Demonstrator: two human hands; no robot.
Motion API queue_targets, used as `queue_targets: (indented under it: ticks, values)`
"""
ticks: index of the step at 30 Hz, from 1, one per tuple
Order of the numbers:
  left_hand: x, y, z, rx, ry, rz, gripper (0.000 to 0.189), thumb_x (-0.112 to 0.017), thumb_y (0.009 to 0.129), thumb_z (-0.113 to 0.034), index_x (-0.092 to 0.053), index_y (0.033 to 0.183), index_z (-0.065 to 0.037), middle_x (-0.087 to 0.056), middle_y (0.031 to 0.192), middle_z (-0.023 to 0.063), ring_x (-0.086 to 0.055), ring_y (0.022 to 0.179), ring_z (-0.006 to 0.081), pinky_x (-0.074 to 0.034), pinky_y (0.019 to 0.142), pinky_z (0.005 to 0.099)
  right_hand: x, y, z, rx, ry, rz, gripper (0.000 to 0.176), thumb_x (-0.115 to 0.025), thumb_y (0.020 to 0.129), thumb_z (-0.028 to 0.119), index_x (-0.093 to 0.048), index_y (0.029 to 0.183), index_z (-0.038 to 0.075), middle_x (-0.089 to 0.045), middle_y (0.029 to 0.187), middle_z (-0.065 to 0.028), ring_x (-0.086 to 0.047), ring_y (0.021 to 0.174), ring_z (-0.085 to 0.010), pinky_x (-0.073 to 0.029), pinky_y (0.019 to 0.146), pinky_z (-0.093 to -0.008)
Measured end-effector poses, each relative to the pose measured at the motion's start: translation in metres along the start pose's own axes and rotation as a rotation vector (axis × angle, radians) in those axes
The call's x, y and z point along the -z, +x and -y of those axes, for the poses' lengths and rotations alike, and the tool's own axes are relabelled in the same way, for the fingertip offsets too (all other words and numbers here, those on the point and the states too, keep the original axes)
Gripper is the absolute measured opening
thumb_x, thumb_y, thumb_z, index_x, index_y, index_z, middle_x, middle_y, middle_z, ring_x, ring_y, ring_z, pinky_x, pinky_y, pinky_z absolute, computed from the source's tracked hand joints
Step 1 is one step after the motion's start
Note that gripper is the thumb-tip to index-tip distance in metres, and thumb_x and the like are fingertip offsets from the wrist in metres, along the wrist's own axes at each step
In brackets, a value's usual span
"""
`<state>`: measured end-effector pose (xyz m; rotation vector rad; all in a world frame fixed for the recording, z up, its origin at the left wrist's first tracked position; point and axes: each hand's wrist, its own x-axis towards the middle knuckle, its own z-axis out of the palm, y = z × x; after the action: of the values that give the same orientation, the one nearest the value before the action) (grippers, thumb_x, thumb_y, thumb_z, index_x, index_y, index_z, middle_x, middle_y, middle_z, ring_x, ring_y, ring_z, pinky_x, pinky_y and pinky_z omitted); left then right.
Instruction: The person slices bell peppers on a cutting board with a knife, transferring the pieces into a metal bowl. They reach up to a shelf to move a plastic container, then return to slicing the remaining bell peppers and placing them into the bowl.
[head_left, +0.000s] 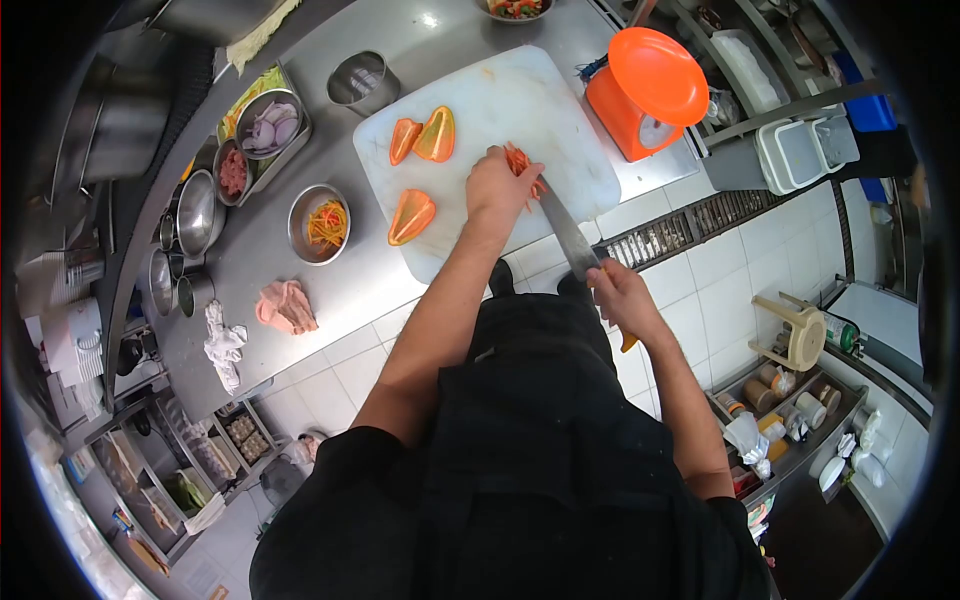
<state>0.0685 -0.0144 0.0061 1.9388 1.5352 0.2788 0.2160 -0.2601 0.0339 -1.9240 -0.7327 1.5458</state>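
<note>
On the white cutting board (pixel 480 110), my left hand (pixel 497 188) has its fingers closed on a small pile of thin orange-red pepper strips (pixel 517 160). My right hand (pixel 622 297) is wrapped round the yellow handle of a large knife (pixel 567 232). The blade points up and left, its tip beside the strips and my left fingertips. Three larger pepper pieces lie on the board's left part: a small orange one (pixel 404 140), an orange-green one (pixel 436 136) and, lower down, another orange one (pixel 411 217).
A steel bowl of pepper strips (pixel 326 225) and an empty steel container (pixel 363 84) stand left of the board. An orange scale (pixel 640 100) stands right. Farther left are a pink cloth (pixel 287 306), a white cloth (pixel 224 345) and a bowl of sliced onion (pixel 270 126).
</note>
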Motion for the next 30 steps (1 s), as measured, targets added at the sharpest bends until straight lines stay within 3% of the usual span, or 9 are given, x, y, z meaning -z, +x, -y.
queue_targets:
  ticks: [6,11,15,18,20,22,25,28,30]
  values:
    - [-0.005,0.004,0.018,-0.017,-0.272,-0.036,0.043,-0.09,0.087,-0.029,-0.072,0.109,0.003,-0.08,0.09,0.0137,-0.079,0.081,0.0237,-0.062,0.076,0.0361,-0.014,0.0,0.009,0.019,0.003,0.039,0.031,-0.061,0.113,0.036,-0.061,0.102,0.008,-0.058,0.071,0.0015,-0.056,0.054,-0.0074,-0.046,0.046,-0.0269]
    - [0.013,0.001,0.029,0.06,-0.33,-0.044,0.037,-0.09,0.089,-0.024,-0.073,0.108,0.003,-0.08,0.088,0.0117,-0.077,0.076,0.0189,-0.062,0.073,0.0329,-0.018,0.003,0.028,0.085,-0.04,0.072,0.031,-0.061,0.113,0.034,-0.061,0.1,0.006,-0.059,0.07,0.0,-0.057,0.054,-0.0078,-0.046,0.046,-0.0278]
    - [0.061,0.026,0.04,0.026,-0.341,-0.157,0.034,-0.09,0.089,-0.023,-0.075,0.108,0.001,-0.079,0.086,0.0103,-0.075,0.07,0.0162,-0.06,0.067,0.0311,-0.023,0.018,0.072,0.2,-0.091,0.104,0.032,-0.063,0.112,0.034,-0.061,0.099,0.004,-0.061,0.07,-0.0023,-0.058,0.054,-0.0091,-0.047,0.047,-0.0292]
    - [0.125,0.054,0.036,-0.071,-0.197,-0.389,0.035,-0.089,0.091,-0.024,-0.075,0.109,0.002,-0.079,0.086,0.0111,-0.073,0.066,0.0148,-0.059,0.063,0.0305,-0.033,0.038,0.128,0.297,-0.141,0.099,0.033,-0.063,0.112,0.034,-0.06,0.101,0.003,-0.061,0.071,-0.0025,-0.057,0.054,-0.0099,-0.048,0.049,-0.0297]
    - [0.161,0.096,0.054,-0.016,-0.453,-0.296,0.037,-0.088,0.092,-0.028,-0.076,0.108,0.003,-0.08,0.088,0.0106,-0.074,0.066,0.0154,-0.058,0.063,0.0308,-0.041,0.052,0.163,0.309,-0.14,0.123,0.032,-0.062,0.112,0.035,-0.06,0.102,0.004,-0.061,0.072,-0.0025,-0.058,0.054,-0.0102,-0.048,0.049,-0.0296]
    - [0.182,0.156,0.091,-0.033,-0.335,-0.349,0.037,-0.088,0.091,-0.029,-0.078,0.108,0.003,-0.081,0.09,0.0093,-0.076,0.068,0.015,-0.059,0.061,0.0313,-0.047,0.057,0.187,0.314,-0.154,0.133,0.033,-0.062,0.112,0.035,-0.061,0.103,0.004,-0.061,0.073,-0.0026,-0.058,0.054,-0.0104,-0.048,0.049,-0.0294]
    - [0.203,0.202,0.11,0.1,-0.226,-0.329,0.036,-0.081,0.096,-0.034,-0.08,0.112,-0.001,-0.082,0.091,0.009,-0.079,0.076,0.0208,-0.063,0.073,0.0357,-0.051,0.06,0.2,0.312,-0.178,0.124,0.032,-0.062,0.112,0.035,-0.062,0.105,0.004,-0.061,0.074,-0.0028,-0.058,0.055,-0.0103,-0.048,0.048,-0.0292]
    - [0.197,0.224,0.119,0.075,0.189,-0.171,0.053,-0.069,0.099,-0.05,-0.077,0.129,-0.007,-0.078,0.126,0.0184,-0.073,0.12,0.0352,-0.056,0.107,0.0431,-0.044,0.053,0.182,0.278,-0.152,0.099,0.031,-0.062,0.112,0.034,-0.062,0.105,0.004,-0.061,0.073,-0.0027,-0.059,0.054,-0.0098,-0.049,0.048,-0.0291]
    - [0.191,0.215,0.12,-0.011,0.211,-0.228,0.051,-0.065,0.101,-0.046,-0.074,0.135,-0.01,-0.074,0.135,0.0175,-0.068,0.129,0.0365,-0.053,0.111,0.0441,-0.035,0.037,0.158,0.229,-0.109,0.088,0.031,-0.062,0.112,0.034,-0.062,0.105,0.003,-0.06,0.072,-0.0024,-0.059,0.054,-0.0095,-0.048,0.048,-0.0289]
